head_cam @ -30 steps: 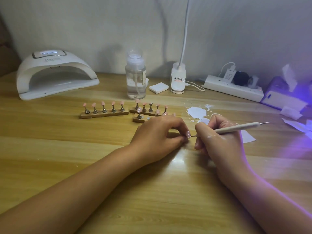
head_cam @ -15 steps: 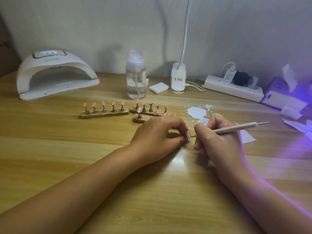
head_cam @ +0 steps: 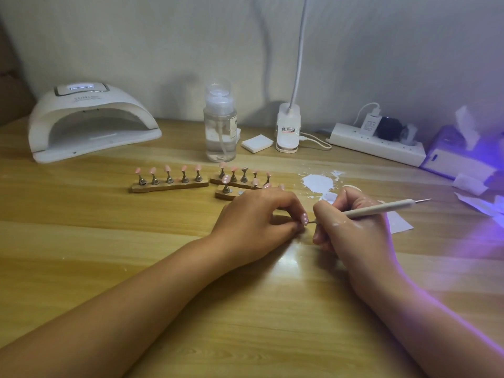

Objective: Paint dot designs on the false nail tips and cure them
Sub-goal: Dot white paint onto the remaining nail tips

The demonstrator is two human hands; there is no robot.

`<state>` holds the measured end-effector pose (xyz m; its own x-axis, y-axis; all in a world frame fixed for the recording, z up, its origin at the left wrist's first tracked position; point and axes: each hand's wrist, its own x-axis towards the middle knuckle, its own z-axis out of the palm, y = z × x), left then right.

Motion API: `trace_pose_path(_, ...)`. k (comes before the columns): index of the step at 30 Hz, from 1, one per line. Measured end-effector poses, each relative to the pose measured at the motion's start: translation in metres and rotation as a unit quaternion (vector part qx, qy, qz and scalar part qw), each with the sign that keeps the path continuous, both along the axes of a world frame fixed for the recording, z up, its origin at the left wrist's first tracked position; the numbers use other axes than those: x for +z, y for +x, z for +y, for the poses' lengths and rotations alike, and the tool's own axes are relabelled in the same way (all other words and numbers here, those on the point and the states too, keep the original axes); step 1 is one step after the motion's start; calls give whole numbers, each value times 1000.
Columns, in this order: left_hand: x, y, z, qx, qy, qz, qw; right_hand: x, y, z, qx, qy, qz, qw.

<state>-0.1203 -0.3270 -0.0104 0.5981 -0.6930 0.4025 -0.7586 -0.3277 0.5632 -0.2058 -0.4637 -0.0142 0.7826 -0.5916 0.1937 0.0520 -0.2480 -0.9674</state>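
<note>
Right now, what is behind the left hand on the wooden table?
Two short wooden strips of small metal stands, mostly topped with pink false nail tips. The left hand covers the nearer strip's right end, so its stand count cannot be told.

We read only "SUN" on top of the nail lamp (head_cam: 90,106), rest of it blurred, labels on lamp base (head_cam: 288,129) and pump bottle (head_cam: 219,132) too small for us

Wooden table (head_cam: 81,227) against pale wall (head_cam: 136,36); violet glow (head_cam: 488,154), source unclear.
</note>
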Motion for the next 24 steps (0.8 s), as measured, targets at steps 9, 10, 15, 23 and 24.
trace_pose_path(9, -5, 1, -2, 1, 6, 1, 1000, 5, -3, -2, -19, 80, -70, 994)
trace_pose_path(10, -5, 1, -2, 0, 8, 0, 1000, 6, -3, -2, -21, 92, -78, 992)
trace_pose_path(15, -4, -2, -2, 6, 4, 2, 1000, 8, -4, -2, -29, 119, -125, 985)
trace_pose_path(23, 12, -5, 2, 1, -50, 36, 998, 9, -6, -4, -47, 133, -129, 982)
trace_pose_path(24, 17, -3, 3, 12, -60, 40, 997, 9, -7, -5, -47, 133, -126, 982)
